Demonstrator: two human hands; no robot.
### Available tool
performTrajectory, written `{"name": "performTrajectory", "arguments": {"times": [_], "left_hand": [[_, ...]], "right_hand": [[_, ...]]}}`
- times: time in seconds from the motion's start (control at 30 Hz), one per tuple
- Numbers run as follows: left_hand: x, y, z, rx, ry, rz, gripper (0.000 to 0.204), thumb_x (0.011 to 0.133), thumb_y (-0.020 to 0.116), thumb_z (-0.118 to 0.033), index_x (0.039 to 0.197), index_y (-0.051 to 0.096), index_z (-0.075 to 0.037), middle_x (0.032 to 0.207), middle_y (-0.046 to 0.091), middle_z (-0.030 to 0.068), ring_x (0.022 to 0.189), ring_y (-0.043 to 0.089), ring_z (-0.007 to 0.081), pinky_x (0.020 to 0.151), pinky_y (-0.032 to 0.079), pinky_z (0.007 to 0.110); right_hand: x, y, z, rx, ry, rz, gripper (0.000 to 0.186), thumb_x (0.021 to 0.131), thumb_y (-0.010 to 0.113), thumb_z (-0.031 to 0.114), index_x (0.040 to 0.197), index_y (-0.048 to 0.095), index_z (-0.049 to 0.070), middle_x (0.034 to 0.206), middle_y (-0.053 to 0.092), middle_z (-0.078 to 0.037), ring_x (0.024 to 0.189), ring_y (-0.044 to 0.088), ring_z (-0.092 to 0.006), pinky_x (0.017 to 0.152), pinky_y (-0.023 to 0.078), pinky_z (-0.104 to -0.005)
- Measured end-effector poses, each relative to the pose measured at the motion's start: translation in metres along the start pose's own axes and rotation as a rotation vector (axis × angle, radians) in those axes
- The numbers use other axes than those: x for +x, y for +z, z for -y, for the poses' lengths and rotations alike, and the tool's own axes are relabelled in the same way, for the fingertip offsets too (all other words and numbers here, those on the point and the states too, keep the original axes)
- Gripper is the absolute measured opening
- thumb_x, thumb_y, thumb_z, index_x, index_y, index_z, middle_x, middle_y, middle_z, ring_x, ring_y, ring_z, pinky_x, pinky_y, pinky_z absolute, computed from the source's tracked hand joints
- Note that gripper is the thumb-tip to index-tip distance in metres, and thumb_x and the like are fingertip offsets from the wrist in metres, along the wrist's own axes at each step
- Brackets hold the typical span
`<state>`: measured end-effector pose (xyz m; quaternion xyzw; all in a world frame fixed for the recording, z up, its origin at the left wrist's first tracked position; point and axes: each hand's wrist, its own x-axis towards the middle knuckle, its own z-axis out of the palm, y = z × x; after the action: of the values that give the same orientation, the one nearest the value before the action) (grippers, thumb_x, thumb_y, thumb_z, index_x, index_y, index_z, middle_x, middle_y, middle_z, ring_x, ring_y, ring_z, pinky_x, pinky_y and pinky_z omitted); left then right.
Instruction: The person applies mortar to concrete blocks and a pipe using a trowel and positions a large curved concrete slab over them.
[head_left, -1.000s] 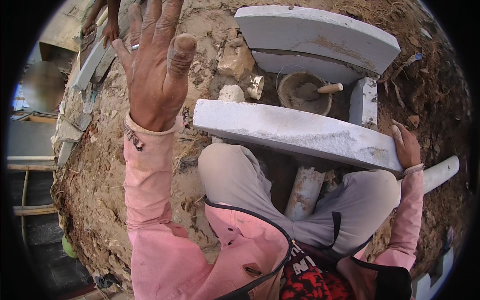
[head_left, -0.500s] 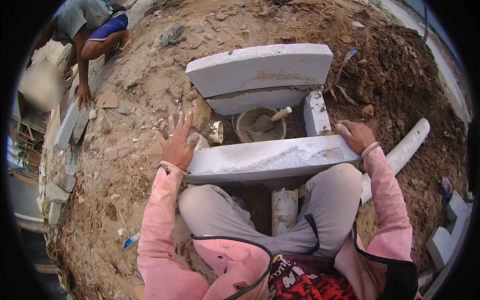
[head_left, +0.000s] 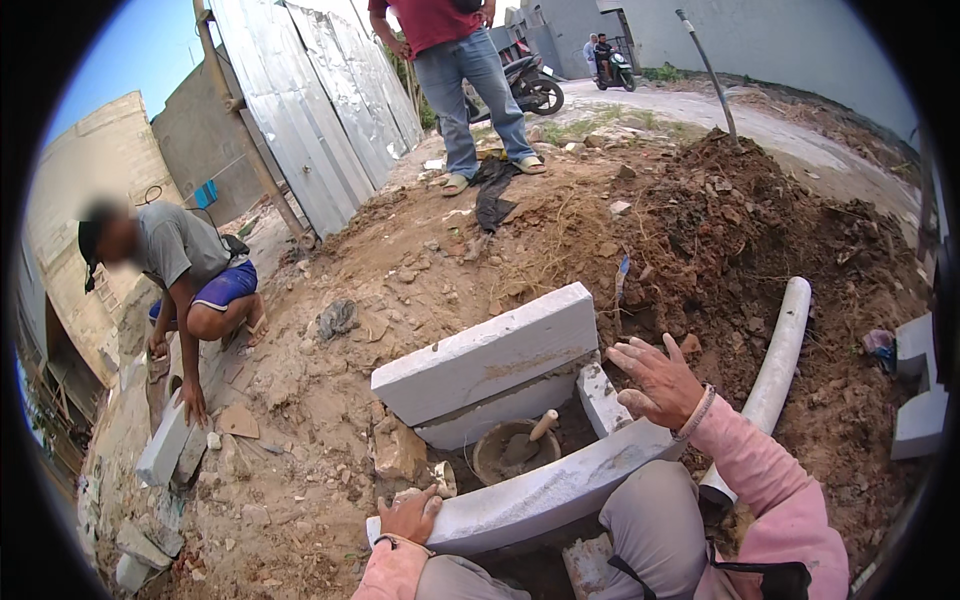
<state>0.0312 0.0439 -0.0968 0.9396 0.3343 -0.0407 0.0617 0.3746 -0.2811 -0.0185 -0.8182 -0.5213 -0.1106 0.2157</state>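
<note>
A long white lightweight block (head_left: 545, 505) lies just before my knees. My left hand (head_left: 408, 518) rests on its left end, fingers apart and gripping nothing. Over the right end, my right hand (head_left: 662, 388) is raised with fingers spread and nothing in it. Beyond lies a mortar bucket (head_left: 480, 468) holding a trowel (head_left: 542, 427), handle up. A short white pipe piece (head_left: 446, 480) sits left of the bucket. Behind it, a tall white block (head_left: 490, 355) stands on a lower block (head_left: 510, 405). A smaller block (head_left: 601, 398) closes the right side.
A long white pipe (head_left: 775, 370) slants along the right. At left a crouching co-worker (head_left: 195, 260) touches a block (head_left: 165, 440). Another person (head_left: 460, 80) stands at the back near a parked motorbike (head_left: 530, 85). Loose soil (head_left: 740, 230) is heaped at far right.
My view has tilted up, bringing in the standing person and street. My right hand has lifted off the block's right end; my left hand stays at its left end.
</note>
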Motion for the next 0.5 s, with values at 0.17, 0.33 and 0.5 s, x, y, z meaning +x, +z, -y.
{"name": "performTrajectory", "arguments": {"times": [0.17, 0.33, 0.5], "left_hand": [[0.015, -0.006, -0.021, -0.024, 0.027, 0.057, 0.050, 0.094, 0.032, -0.055, 0.132, 0.053, -0.030, 0.125, 0.061, 0.0098, 0.121, 0.052, 0.0318, 0.105, 0.020, 0.062], [0.009, -0.003, -0.010, -0.018, -0.009, 0.024, 0.054, 0.093, 0.028, -0.058, 0.124, 0.060, -0.028, 0.116, 0.065, 0.0119, 0.112, 0.057, 0.0346, 0.098, 0.033, 0.056], [0.016, -0.005, -0.016, 0.018, 0.041, -0.035, 0.054, 0.093, 0.028, -0.057, 0.119, 0.063, -0.026, 0.111, 0.066, 0.0125, 0.108, 0.059, 0.0356, 0.093, 0.039, 0.053]], "right_hand": [[-0.033, 0.047, -0.031, -0.088, 0.186, 0.476, 0.071, 0.092, 0.031, 0.065, 0.147, 0.031, 0.020, 0.147, 0.039, -0.010, 0.139, 0.030, -0.0278, 0.109, 0.012, -0.0656], [-0.015, 0.011, -0.008, -0.030, 0.114, 0.149, 0.072, 0.092, 0.030, 0.066, 0.147, 0.031, 0.020, 0.146, 0.040, -0.009, 0.139, 0.031, -0.0264, 0.109, 0.013, -0.0660], [-0.030, 0.048, -0.024, -0.101, 0.218, 0.403, 0.063, 0.092, 0.030, 0.063, 0.134, 0.052, 0.021, 0.126, 0.060, -0.012, 0.120, 0.054, -0.0312, 0.105, 0.027, -0.0576]]}}
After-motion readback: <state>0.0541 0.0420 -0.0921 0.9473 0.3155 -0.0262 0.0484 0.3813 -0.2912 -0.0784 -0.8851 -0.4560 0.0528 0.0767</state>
